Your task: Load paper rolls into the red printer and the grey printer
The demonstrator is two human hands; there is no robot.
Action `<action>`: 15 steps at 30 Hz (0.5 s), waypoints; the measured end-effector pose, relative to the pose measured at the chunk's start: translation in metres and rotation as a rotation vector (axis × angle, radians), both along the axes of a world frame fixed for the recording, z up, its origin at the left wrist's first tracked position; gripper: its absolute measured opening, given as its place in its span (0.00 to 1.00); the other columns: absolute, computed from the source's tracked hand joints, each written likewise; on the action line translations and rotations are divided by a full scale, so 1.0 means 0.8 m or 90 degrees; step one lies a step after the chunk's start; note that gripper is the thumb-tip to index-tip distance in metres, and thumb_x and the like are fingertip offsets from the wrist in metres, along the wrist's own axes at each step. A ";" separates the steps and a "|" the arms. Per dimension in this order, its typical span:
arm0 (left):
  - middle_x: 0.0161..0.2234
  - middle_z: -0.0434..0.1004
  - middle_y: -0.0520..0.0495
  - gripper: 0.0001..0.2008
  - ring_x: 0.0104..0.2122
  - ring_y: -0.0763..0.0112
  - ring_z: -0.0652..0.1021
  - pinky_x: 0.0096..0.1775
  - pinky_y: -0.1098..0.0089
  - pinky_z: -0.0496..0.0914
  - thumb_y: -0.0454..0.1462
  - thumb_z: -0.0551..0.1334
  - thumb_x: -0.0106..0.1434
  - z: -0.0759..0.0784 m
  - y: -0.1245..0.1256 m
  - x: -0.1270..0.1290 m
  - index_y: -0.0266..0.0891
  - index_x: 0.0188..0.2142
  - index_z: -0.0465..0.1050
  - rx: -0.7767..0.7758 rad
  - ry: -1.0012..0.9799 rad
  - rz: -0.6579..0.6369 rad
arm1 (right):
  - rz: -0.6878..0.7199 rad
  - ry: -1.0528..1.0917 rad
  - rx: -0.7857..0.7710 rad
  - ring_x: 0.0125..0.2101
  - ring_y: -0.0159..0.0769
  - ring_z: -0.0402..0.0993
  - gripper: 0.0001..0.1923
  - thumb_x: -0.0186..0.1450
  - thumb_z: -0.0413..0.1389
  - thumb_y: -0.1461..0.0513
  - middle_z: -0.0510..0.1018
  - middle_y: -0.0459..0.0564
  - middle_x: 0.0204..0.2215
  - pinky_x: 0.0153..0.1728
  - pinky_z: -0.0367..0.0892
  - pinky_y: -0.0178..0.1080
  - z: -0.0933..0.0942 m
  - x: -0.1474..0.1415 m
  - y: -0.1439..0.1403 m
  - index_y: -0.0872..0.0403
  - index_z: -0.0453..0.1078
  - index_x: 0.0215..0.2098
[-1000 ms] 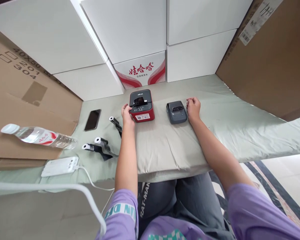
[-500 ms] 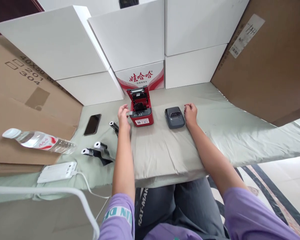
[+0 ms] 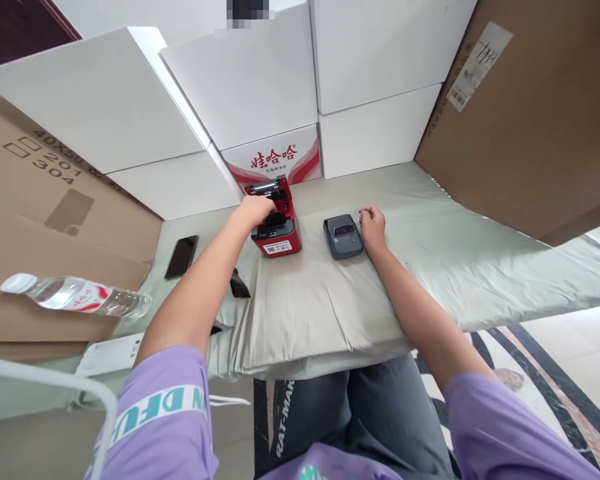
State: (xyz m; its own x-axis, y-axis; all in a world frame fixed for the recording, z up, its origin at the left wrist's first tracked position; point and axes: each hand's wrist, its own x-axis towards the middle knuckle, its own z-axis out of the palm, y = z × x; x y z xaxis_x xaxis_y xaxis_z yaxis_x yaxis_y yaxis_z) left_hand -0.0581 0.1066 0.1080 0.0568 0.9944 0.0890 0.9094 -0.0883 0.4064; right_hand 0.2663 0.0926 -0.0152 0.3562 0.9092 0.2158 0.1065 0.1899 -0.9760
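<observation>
Left hand: your left hand [image 3: 254, 208] now sits on the open bay of the red printer [image 3: 275, 223], fingers curled down into it. Half a second ago it hovered at the printer's 9 o'clock side, so the arm has swung in over the top. Whether the fingers hold anything inside I cannot tell; the hand hides the bay.

Red printer: at about 12 o'clock on the grey-green cloth [image 3: 430, 267], just in front of the red-and-white carton [image 3: 275, 160]. Its lid [image 3: 267, 189] stands up at the far edge. A second ago that lid was shut flat; it sprang up and has stayed up, so the inside is now reachable.

Right hand: your right hand [image 3: 373, 223] rests as a loose fist, holding nothing, touching the 3 o'clock side of the grey printer [image 3: 343, 235]. It has barely moved over the last second.

Grey printer: lid closed, just beside the red one at its 3 o'clock, unchanged.

Paper rolls: the black holders seen earlier at 9 o'clock are now mostly hidden by your left forearm; only a dark tip [image 3: 239, 285] shows.

Around: phone [image 3: 181, 256] at 10 o'clock, water bottle [image 3: 75, 295] lying on the cardboard [image 3: 45, 220] at far 9 o'clock, white boxes [image 3: 260, 73] stacked behind.
</observation>
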 end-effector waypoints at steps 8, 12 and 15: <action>0.26 0.77 0.42 0.11 0.43 0.44 0.80 0.54 0.50 0.68 0.25 0.69 0.44 0.016 -0.015 0.005 0.44 0.24 0.81 -0.050 0.129 -0.026 | 0.004 -0.008 -0.002 0.27 0.35 0.62 0.04 0.61 0.51 0.62 0.68 0.41 0.24 0.35 0.60 0.38 0.003 0.000 -0.002 0.51 0.68 0.30; 0.32 0.80 0.47 0.14 0.40 0.53 0.79 0.51 0.58 0.71 0.30 0.74 0.44 0.051 -0.044 -0.017 0.45 0.32 0.84 -0.032 0.087 -0.082 | 0.005 -0.012 -0.008 0.27 0.34 0.61 0.04 0.60 0.51 0.63 0.67 0.40 0.23 0.34 0.59 0.38 0.002 0.000 -0.001 0.51 0.68 0.30; 0.36 0.81 0.46 0.16 0.39 0.60 0.79 0.48 0.61 0.74 0.37 0.76 0.49 0.087 -0.080 -0.048 0.39 0.39 0.85 -0.015 -0.049 -0.094 | -0.002 -0.005 0.002 0.26 0.34 0.61 0.04 0.60 0.51 0.64 0.67 0.41 0.22 0.32 0.58 0.38 -0.001 0.000 0.002 0.51 0.68 0.30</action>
State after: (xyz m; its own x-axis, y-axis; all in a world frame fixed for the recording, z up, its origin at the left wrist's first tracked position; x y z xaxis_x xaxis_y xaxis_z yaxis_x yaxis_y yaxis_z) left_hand -0.0962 0.0423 0.1780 0.1969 0.9775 0.0758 0.8533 -0.2089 0.4778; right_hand 0.2665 0.0944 -0.0159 0.3579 0.9073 0.2207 0.1148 0.1918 -0.9747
